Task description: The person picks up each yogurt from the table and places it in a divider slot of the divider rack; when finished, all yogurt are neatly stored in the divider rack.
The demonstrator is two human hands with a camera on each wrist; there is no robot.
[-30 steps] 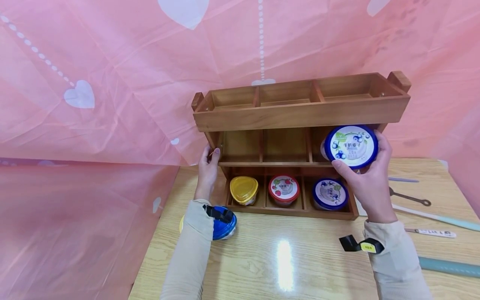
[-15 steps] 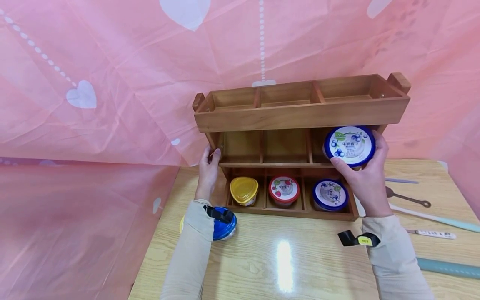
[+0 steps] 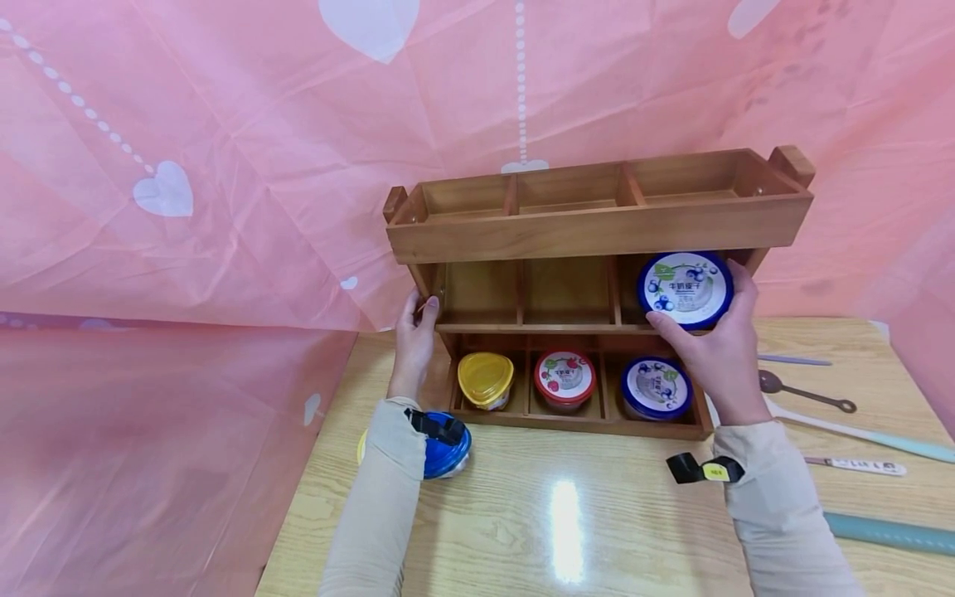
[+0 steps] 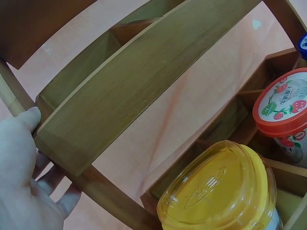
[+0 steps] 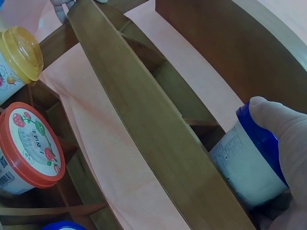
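From the head feed, my right hand (image 3: 719,356) has the upper blue-lidded tub (image 3: 686,290) pinched, fingers parted about as wide as the lid, thumb on the near-left rim and fingers round the right side. The tub sits at the right-hand compartment of the middle tier of the wooden rack (image 3: 597,232), label toward me. It is round, so its axis runs from base to lid; it lies ahead and left of my right palm, and that hand is far nearer than the left hand (image 3: 414,344) at the rack's other end. Against the earlier frames, tub and right hand have slid a little left — my left hand looks unmoved.

The left wrist view shows that hand's thumb on the end of the tier's front board and its fingers curled behind the upright, closed on the rack; the yellow-lidded tub (image 3: 485,379) is below.

In the right wrist view, the held tub leans behind the front board, my thumb on its blue rim. The board hides its base — I cannot tell whether it touches the shelf.
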